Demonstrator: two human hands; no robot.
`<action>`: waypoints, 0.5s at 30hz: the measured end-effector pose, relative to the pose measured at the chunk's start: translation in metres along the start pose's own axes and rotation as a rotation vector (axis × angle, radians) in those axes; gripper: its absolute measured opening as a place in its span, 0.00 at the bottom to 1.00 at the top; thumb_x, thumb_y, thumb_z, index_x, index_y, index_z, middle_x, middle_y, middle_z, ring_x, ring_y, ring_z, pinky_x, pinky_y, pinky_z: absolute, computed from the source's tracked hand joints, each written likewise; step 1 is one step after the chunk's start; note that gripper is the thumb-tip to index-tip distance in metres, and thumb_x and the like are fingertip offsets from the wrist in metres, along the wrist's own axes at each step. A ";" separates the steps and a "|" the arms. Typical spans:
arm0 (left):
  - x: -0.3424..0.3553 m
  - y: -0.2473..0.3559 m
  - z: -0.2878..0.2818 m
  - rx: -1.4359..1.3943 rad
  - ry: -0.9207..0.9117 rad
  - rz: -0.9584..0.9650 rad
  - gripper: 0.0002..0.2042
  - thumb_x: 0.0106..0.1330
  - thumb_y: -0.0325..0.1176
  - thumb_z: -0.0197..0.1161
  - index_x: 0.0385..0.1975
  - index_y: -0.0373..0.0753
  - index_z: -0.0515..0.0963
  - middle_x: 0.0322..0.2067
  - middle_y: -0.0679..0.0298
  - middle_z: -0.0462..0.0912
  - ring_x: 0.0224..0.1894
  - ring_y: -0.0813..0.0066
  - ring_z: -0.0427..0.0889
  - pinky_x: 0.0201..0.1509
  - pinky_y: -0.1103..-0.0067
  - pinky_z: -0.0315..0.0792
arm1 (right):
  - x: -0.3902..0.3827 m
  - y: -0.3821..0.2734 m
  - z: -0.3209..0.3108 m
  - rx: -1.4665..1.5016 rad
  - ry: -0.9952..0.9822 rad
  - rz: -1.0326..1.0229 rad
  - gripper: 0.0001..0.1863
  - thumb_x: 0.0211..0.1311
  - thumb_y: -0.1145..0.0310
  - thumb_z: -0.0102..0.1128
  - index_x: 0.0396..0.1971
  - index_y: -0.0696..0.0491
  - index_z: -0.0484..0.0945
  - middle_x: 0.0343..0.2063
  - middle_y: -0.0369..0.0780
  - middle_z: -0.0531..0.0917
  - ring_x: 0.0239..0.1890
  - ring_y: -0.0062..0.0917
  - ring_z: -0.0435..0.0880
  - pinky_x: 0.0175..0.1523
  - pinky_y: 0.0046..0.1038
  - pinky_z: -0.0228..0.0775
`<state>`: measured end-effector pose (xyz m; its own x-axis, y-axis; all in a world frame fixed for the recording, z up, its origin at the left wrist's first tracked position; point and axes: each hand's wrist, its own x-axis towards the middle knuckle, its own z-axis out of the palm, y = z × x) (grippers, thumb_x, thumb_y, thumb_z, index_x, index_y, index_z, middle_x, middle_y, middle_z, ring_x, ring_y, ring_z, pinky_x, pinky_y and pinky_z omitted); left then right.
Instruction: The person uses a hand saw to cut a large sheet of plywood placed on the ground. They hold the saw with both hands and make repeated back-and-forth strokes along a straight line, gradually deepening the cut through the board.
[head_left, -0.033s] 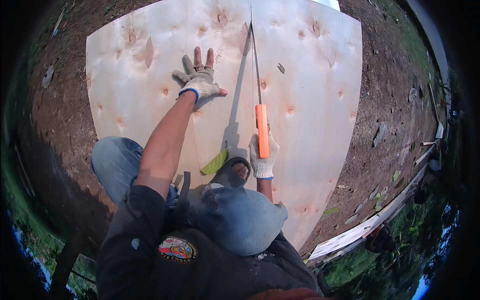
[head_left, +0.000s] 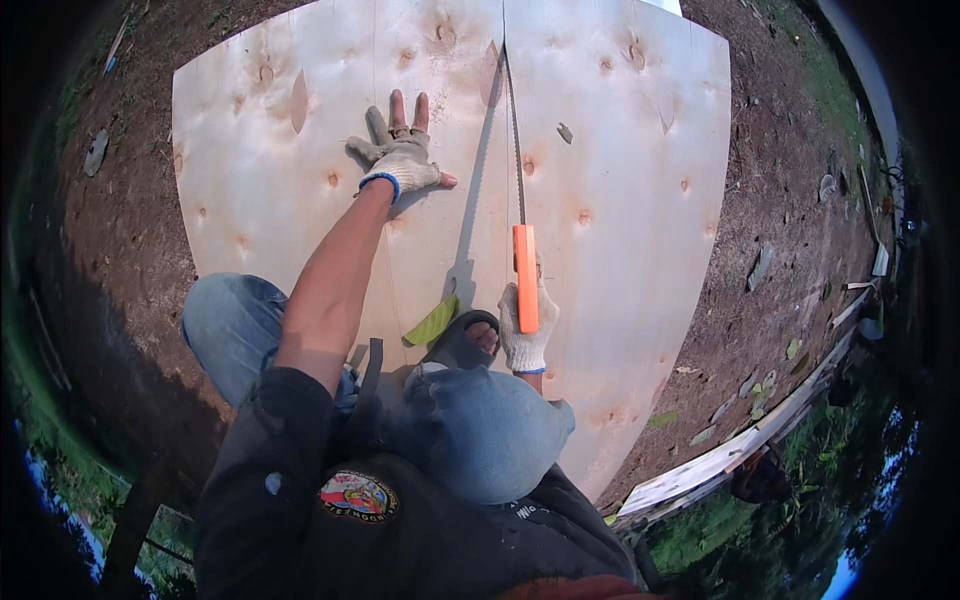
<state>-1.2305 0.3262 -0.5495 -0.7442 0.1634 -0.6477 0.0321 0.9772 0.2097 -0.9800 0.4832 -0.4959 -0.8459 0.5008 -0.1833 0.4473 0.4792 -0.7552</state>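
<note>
Across the wide wooden board (head_left: pixel 620 130), seen from my head, the saw (head_left: pixel 524 240) points away from me along the middle, its far end meeting the wood near the far edge. My right hand (head_left: pixel 525 325), in a pale knitted glove, is wrapped round the orange handle (head_left: pixel 526 285) at the near end, and the thin blade (head_left: pixel 516 140) slopes down from it, leaving the handle raised above the board. A dark slit runs from the blade's tip to the far edge, and a thin line comes back toward me just left of the blade. My left hand (head_left: pixel 398 160) holds nothing; it lies palm down to the left of the blade, fingers spread, well apart from the teeth, which seems the right place to steady the sheet. To do this well, I'd judge, I should line the blade up with that line, use long, easy strokes and keep my wrist straight so the thin steel doesn't bend or bind. My foot in its black sandal (head_left: pixel 456 350) rests near the line, beside a green leaf (head_left: pixel 432 322), so I should stop well short of it.
</note>
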 end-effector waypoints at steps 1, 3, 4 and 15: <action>0.004 0.002 -0.007 0.005 -0.003 -0.015 0.70 0.50 0.60 0.79 0.81 0.57 0.26 0.81 0.52 0.20 0.80 0.35 0.21 0.70 0.28 0.30 | -0.003 0.001 0.000 -0.032 0.028 -0.067 0.30 0.60 0.75 0.61 0.66 0.57 0.75 0.21 0.47 0.78 0.19 0.30 0.79 0.31 0.32 0.74; 0.001 0.008 -0.012 0.013 -0.039 -0.043 0.69 0.50 0.59 0.78 0.81 0.56 0.26 0.81 0.51 0.20 0.81 0.36 0.21 0.71 0.29 0.30 | -0.011 0.002 -0.003 -0.111 0.078 -0.178 0.29 0.61 0.74 0.62 0.65 0.59 0.75 0.21 0.47 0.78 0.18 0.29 0.79 0.30 0.31 0.74; 0.003 0.010 -0.014 0.016 -0.029 -0.041 0.69 0.50 0.60 0.78 0.81 0.56 0.26 0.81 0.51 0.20 0.81 0.36 0.21 0.71 0.29 0.30 | 0.006 0.008 -0.003 -0.178 -0.032 -0.064 0.30 0.63 0.76 0.62 0.67 0.54 0.74 0.25 0.47 0.82 0.21 0.37 0.81 0.31 0.34 0.75; 0.010 0.005 0.000 0.042 0.008 -0.033 0.71 0.47 0.62 0.79 0.81 0.56 0.26 0.81 0.49 0.21 0.80 0.34 0.21 0.71 0.29 0.31 | -0.016 0.044 -0.009 0.132 0.029 0.241 0.07 0.66 0.71 0.63 0.32 0.60 0.78 0.16 0.42 0.78 0.19 0.23 0.80 0.30 0.30 0.74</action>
<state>-1.2376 0.3325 -0.5548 -0.7507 0.1304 -0.6476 0.0358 0.9869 0.1572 -0.9438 0.5025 -0.5207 -0.7099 0.6103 -0.3514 0.5917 0.2463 -0.7676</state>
